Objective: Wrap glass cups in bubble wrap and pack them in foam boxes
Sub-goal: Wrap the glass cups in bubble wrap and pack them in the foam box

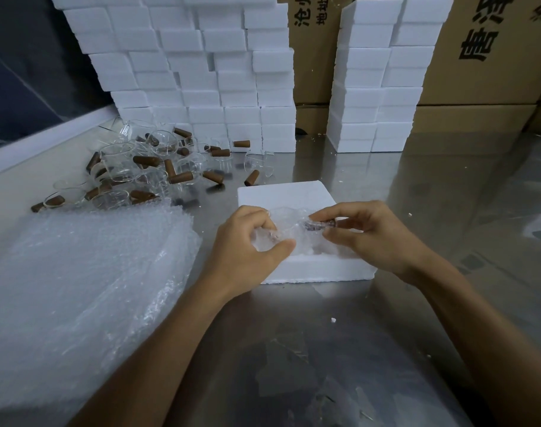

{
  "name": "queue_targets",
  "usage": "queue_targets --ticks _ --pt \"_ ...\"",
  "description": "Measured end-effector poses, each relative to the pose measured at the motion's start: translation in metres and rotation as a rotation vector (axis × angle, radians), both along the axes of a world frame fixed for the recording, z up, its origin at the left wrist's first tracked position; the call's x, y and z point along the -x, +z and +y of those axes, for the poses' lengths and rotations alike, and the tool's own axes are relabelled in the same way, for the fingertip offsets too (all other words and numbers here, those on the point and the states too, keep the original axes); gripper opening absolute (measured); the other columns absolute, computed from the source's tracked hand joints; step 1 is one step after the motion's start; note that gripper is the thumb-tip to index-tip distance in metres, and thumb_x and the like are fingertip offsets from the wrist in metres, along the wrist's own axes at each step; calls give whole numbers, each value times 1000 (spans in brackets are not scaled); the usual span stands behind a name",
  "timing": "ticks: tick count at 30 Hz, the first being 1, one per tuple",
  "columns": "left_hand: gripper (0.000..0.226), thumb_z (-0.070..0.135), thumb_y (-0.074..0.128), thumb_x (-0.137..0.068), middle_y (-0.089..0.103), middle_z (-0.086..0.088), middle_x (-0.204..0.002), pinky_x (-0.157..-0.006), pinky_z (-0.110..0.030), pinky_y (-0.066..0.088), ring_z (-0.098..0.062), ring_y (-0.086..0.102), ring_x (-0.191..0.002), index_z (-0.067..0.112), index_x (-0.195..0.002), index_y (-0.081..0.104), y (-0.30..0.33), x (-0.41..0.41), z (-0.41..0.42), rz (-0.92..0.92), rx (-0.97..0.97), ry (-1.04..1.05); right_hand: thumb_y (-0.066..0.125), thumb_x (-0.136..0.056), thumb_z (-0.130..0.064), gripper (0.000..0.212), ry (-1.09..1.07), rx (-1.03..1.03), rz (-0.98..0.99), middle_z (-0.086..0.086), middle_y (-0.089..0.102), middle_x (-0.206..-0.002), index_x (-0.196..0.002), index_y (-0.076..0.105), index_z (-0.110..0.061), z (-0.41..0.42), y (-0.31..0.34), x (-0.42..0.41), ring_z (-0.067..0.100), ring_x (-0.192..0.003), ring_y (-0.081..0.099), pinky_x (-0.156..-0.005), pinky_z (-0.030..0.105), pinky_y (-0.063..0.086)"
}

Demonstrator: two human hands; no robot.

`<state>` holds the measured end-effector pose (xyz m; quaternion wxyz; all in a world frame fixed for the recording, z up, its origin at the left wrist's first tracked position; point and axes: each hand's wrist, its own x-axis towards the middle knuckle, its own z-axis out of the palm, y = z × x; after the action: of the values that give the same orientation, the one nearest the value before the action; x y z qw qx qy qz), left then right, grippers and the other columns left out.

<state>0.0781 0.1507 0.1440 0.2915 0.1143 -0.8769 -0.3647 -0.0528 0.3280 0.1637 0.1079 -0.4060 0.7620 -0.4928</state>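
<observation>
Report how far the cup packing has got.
Done: closed white foam boxes stand stacked at the back. In hand: left hand and right hand hold a bubble-wrapped glass cup over the open white foam box. Left: a pile of unwrapped brown-handled glass cups beside the clear bubble wrap sheets.

Over an open foam box [306, 269] on the steel table [324, 349], the left hand [247, 245] and right hand [367, 235] pinch a bubble-wrapped glass cup [289, 226], beside a bubble wrap stack [78, 288].
</observation>
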Motion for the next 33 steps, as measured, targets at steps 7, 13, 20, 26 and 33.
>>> queue_targets --ticks 7,13,20,26,33 --pt "35 28 88 -70 52 10 -94 -74 -6 36 -5 52 -91 22 -71 54 -3 -1 3 23 27 8 68 -91 -5 21 -56 -32 -22 -7 75 -105 -106 77 -16 4 -1 3 8 -90 69 -73 24 56" --pt "59 45 82 -75 53 19 -112 -81 -13 44 1 52 -100 30 -125 55 -2 -4 0 -18 -23 -1 74 -87 -6 34 -88 -39 13 5 69 -103 -118 68 -19 5 -6 8 19 -89 68 -80 26 57" --pt "75 64 67 -62 60 14 -114 -79 -9 45 1 56 -99 22 -124 64 4 -5 -1 1 -46 -12 70 -90 -12 25 -114 -94 78 -10 70 -109 -114 73 -18 3 -6 7 5 -91 68 -80 22 58" --pt "77 66 67 -61 59 13 -115 -78 -8 44 -2 57 -100 21 -125 64 3 -5 0 4 -29 -8 72 -89 -26 25 -130 -158 98 -7 71 -104 -113 73 -19 -1 -9 6 8 -90 67 -85 27 56" --pt "81 72 63 -59 52 28 -105 -72 -1 43 10 49 -103 24 -124 64 2 -3 -1 3 -10 1 57 -98 -35 18 -84 -285 318 -5 68 -87 -103 68 -21 -4 -11 0 21 -84 60 -89 45 49"
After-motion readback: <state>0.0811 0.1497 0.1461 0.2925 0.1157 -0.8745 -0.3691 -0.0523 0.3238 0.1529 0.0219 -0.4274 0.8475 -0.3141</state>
